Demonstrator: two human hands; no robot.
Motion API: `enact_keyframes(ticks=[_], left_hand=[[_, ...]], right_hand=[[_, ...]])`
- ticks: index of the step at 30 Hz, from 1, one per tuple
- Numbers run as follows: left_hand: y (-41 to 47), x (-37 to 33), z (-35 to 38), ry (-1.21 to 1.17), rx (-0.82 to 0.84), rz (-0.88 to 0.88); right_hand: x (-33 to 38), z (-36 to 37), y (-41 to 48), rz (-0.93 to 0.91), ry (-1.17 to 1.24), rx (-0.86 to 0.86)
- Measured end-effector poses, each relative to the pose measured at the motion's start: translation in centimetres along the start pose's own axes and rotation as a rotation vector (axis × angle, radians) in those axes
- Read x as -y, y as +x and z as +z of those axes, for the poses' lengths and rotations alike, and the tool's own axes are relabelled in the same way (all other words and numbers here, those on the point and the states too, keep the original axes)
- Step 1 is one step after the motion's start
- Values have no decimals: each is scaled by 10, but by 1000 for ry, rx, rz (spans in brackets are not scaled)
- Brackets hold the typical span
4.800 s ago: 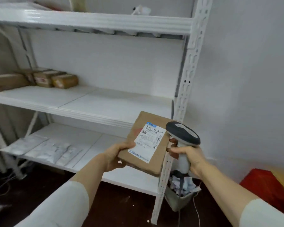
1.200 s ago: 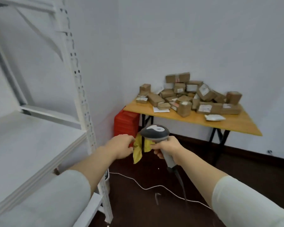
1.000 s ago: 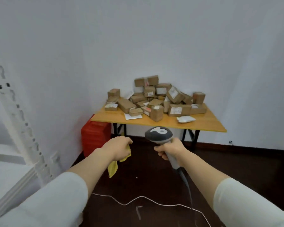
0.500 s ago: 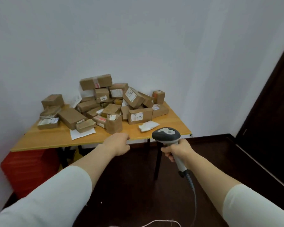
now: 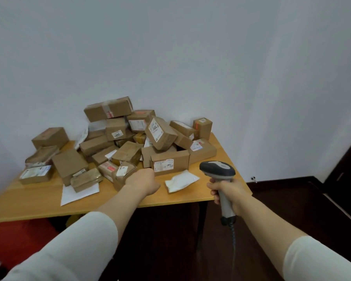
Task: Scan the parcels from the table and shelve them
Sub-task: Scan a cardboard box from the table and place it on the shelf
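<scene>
Danger spot straight away: parcels [image 5: 130,138] heaped loose against the wall, tilted boxes propped on one another, top box [image 5: 107,108] perched high at the back. Tugging out a low one likely to send neighbours sliding, maybe over the table [image 5: 39,203] edge. Safer to lift from the front row. Another snag: only one hand free, so some risk of fumbling a bulky box, or of grabbing it label-down and needing to turn it before the scan. Dangling cable [image 5: 234,238] under the scanner [image 5: 217,171] liable to catch on the table corner.

Now positions. Left hand [image 5: 144,180] stretched out over the near part of the table, back of it to the camera, fingers tucked out of sight. Impossible to tell whether touching or gripping anything. Just left of it, partly hidden behind it, a small box [image 5: 123,173] with a white label at the front of the heap. Just to the right, a labelled box [image 5: 169,162] and a flat white pouch [image 5: 181,180]. Right hand [image 5: 227,191] wrapped tight round the scanner handle, out by the right corner of the table, well apart from the small box. Nothing lifted yet, by the look of it.
</scene>
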State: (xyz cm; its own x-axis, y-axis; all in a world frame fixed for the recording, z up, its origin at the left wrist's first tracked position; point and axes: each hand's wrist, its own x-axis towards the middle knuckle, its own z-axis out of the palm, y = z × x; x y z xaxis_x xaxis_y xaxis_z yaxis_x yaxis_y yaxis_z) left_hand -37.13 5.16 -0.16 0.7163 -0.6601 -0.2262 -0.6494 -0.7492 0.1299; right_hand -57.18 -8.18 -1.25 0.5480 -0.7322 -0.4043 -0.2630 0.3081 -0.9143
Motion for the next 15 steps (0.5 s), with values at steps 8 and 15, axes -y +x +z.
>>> enact_keyframes(ticks=[8, 15], left_hand=[[148, -14, -1, -466, 2, -121], [287, -18, 3, -1022, 10, -330]], right_hand=[[31, 16, 115, 40, 6, -14], [66, 41, 226, 93, 13, -54]])
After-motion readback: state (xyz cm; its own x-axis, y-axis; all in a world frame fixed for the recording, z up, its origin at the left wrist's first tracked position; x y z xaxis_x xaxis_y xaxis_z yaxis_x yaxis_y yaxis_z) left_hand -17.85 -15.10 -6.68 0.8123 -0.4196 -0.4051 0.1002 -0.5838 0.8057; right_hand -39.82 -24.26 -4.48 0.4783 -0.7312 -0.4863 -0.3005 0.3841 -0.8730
